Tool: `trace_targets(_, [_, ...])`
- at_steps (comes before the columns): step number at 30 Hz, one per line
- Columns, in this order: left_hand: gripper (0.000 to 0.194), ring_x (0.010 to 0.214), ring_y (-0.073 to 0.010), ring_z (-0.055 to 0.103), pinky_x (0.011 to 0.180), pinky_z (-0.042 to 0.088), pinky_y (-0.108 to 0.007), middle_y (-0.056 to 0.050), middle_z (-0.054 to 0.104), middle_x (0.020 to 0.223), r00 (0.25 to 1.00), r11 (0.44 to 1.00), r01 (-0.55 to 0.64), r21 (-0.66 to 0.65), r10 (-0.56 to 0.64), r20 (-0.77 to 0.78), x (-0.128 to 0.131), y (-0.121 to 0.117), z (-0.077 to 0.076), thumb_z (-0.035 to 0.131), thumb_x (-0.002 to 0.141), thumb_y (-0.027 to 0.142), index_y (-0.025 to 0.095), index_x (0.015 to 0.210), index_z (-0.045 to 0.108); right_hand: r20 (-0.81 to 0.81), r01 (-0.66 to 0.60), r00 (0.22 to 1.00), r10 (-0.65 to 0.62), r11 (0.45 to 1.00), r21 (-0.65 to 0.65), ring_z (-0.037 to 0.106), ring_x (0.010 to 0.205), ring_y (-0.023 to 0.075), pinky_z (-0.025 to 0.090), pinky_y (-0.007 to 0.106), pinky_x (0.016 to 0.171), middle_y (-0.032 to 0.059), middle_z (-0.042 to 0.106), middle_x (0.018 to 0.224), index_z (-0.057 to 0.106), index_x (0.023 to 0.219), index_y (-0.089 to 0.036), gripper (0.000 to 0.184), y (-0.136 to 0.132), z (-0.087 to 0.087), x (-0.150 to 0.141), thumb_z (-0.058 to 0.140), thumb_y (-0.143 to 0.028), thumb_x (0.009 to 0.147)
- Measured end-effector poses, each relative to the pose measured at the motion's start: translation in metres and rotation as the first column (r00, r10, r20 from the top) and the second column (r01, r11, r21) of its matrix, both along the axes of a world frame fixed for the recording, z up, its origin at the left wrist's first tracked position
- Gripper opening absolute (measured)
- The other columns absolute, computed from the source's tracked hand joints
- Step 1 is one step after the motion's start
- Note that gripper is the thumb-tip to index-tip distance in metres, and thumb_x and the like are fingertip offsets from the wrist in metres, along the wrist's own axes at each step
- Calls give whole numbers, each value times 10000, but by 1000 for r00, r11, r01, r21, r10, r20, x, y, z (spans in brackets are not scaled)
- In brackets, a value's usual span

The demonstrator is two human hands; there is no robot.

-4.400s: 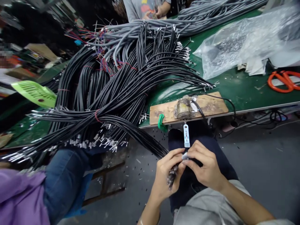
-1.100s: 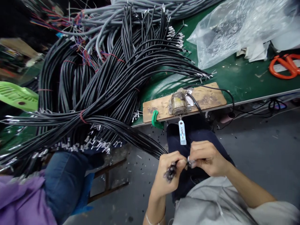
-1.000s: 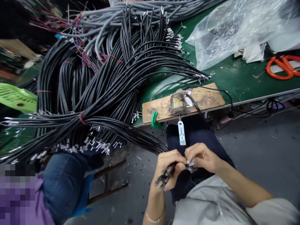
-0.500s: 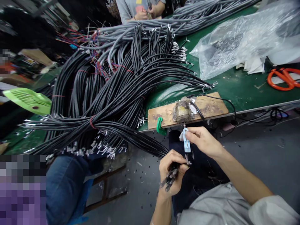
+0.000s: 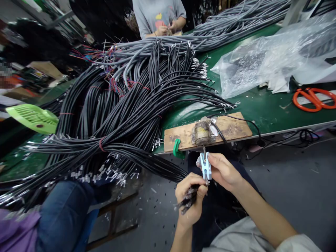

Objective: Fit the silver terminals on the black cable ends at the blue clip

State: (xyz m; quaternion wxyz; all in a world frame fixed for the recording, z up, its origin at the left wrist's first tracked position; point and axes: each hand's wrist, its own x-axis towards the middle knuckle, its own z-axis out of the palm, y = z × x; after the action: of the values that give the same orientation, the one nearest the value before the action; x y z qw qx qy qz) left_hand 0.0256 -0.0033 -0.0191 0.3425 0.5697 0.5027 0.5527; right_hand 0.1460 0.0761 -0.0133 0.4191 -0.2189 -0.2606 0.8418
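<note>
My left hand is closed round the end of a bundle of black cables, with stripped, frayed ends poking out below the fist. Between the fingers and thumb of my right hand is a light blue plastic clothespin. Its upper end sits at the metal shaft of a small motor, and its lower end meets a wire end at my left thumb. Whether the clothespin grips that wire I cannot tell. The motor is fixed to a wooden board at the table edge.
Piled black cables and grey cables cover much of the green table. A green clamp holds the board. Orange-handled scissors lie right, near a clear plastic bag. Another person works opposite; someone's jeans show left.
The clothespin has turned so that both its legs show, and its lower end has come down to the wire end at my left hand. The whole view has shifted slightly.
</note>
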Motion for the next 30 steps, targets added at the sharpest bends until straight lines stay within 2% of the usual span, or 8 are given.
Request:
trace_targets(4, [62, 576, -116, 588, 566, 452, -216, -11, 640, 706, 1000, 1000, -5, 14, 5, -25, 1, 2, 0, 641, 856, 218, 180, 814, 664, -31, -4, 1000, 4, 1000, 1, 491, 566, 93, 385, 213, 546, 24, 621, 645, 716, 726, -128, 345, 0, 0, 0, 724, -469, 774])
trace_targets(9, [191, 569, -129, 580, 563, 448, -224, -2, 585, 606, 997, 1000, -18, -4, 17, -81, 2, 7, 3, 597, 882, 260, 170, 720, 642, -63, -50, 997, 49, 999, -10, 498, 571, 101, 395, 223, 546, 41, 646, 692, 707, 726, -131, 368, 0, -4, -1, 721, -497, 765])
trace_targets(14, [240, 587, -134, 587, 573, 454, -236, -24, 623, 638, 997, 999, 41, -16, -42, -58, -2, 5, 3, 574, 904, 315, 169, 726, 639, -31, -68, 997, 66, 997, -46, 524, 634, 130, 408, 248, 583, 53, 633, 693, 695, 743, -134, 475, -2, -19, 6, 623, -600, 802])
trace_targets(18, [230, 558, -125, 574, 543, 448, -233, -22, 616, 608, 994, 994, 107, 11, -106, -27, -10, 0, 0, 576, 909, 321, 166, 759, 657, 143, 22, 989, -26, 999, 30, 509, 660, 127, 396, 248, 606, 35, 596, 692, 692, 798, -134, 444, -10, -35, 24, 612, -570, 827])
trace_targets(21, [243, 587, -139, 610, 571, 493, -251, -30, 630, 615, 980, 980, 195, 45, -197, 31, -16, -1, -4, 595, 898, 346, 173, 748, 676, 360, 93, 920, -152, 980, 177, 500, 660, 124, 401, 247, 617, 16, 579, 704, 677, 811, -152, 300, -21, -39, 40, 667, -452, 829])
trace_targets(25, [272, 541, -123, 586, 525, 490, -234, -11, 616, 616, 962, 974, 227, 19, -227, 155, -20, -3, -12, 667, 827, 451, 181, 795, 658, 499, 141, 794, -347, 904, 403, 503, 665, 135, 410, 254, 604, 8, 545, 704, 647, 767, -181, 155, -37, -30, 50, 671, -314, 842])
trace_targets(27, [220, 522, -110, 570, 493, 469, -213, -4, 608, 634, 963, 978, 207, -29, -198, 184, -19, -7, -13, 661, 846, 397, 179, 838, 630, 515, 85, 749, -416, 832, 549, 499, 651, 138, 406, 260, 587, 11, 537, 690, 652, 759, -184, 117, -44, -22, 49, 658, -255, 851])
trace_targets(30, [85, 594, -133, 617, 556, 509, -245, -37, 648, 720, 986, 984, 153, -92, -146, 77, -17, -13, -8, 616, 879, 243, 168, 849, 642, 477, -3, 737, -479, 703, 711, 533, 660, 147, 439, 268, 598, 29, 590, 724, 673, 818, -186, 28, -50, -12, 43, 668, -198, 842])
